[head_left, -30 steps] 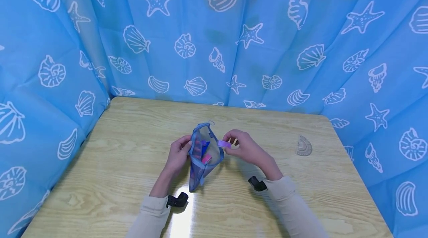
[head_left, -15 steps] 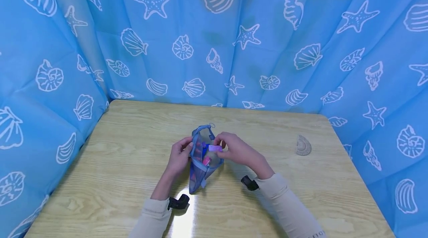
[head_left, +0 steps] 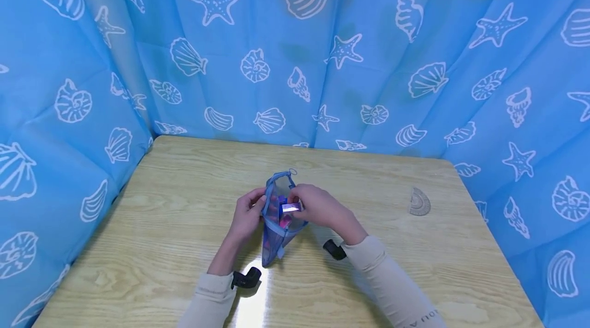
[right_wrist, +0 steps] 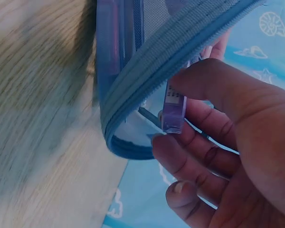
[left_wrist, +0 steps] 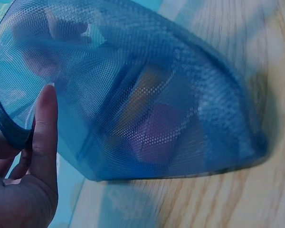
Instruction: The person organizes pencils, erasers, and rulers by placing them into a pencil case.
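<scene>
A blue mesh zip pouch (head_left: 272, 243) stands unzipped near the middle of the table. My left hand (head_left: 245, 215) pinches its rim between thumb and fingers on the left side. My right hand (head_left: 322, 208) reaches into the mouth of the pouch and holds a small flat purple case (right_wrist: 173, 114) between thumb and fingers. That case looks partly see-through, with a printed label; its exact kind is unclear. A pink item (head_left: 286, 221) and a blue one lie inside the pouch. Through the mesh in the left wrist view, yellowish and pinkish shapes show blurred.
A clear half-round protractor (head_left: 419, 202) lies on the right part of the wooden table (head_left: 184, 174). Blue curtains (head_left: 276, 61) with white shells and starfish surround the table at the back and sides.
My right hand has moved left with the purple case, from the pouch's right rim into its mouth. My left hand keeps its grip on the rim.
</scene>
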The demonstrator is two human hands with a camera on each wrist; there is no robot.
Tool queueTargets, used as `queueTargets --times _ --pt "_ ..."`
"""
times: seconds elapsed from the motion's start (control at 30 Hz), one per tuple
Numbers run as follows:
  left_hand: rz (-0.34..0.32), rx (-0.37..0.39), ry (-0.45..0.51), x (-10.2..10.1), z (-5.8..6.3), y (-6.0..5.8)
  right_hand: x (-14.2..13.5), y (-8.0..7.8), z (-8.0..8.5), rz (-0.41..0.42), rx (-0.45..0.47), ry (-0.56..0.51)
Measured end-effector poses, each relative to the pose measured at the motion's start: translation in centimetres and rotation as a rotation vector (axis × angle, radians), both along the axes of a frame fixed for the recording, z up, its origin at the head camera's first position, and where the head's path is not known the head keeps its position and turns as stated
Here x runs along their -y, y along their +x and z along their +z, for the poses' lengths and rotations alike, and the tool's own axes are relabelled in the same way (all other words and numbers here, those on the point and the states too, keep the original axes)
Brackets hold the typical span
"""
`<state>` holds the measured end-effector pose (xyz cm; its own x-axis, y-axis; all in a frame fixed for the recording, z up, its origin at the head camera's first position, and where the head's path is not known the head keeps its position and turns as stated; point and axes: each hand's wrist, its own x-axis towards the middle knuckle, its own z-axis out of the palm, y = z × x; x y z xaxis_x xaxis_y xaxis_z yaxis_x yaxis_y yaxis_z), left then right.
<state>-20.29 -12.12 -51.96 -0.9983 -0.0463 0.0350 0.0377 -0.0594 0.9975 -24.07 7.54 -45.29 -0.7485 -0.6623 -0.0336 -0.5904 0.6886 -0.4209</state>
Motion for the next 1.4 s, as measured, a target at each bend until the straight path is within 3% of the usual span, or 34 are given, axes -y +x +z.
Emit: queueTargets --times 0.2,0.57,0.73,1.1,1.4 --pt "-0.009 -0.001 0.004 -0.1 -0.2 0.0 0.3 0.2 0.0 -0.008 0.0 0.007" --pt "-0.011 -0.005 0.012 0.0 0.0 -0.1 -2.7 0.7 -0.1 -0.08 0.037 -0.165" --pt "-0.003 -0.01 -0.022 0.1 -0.1 -0.1 -4.6 0.7 -0.8 -0.108 0.027 -0.236" --pt "-0.01 -0.002 0.007 0.0 -0.5 0.0 -8.8 1.1 -2.6 -0.174 0.069 -0.339" --pt "-0.009 0.004 0.024 -0.2 -0.4 -0.1 -12.0 1.4 -4.1 -0.248 0.049 -0.353"
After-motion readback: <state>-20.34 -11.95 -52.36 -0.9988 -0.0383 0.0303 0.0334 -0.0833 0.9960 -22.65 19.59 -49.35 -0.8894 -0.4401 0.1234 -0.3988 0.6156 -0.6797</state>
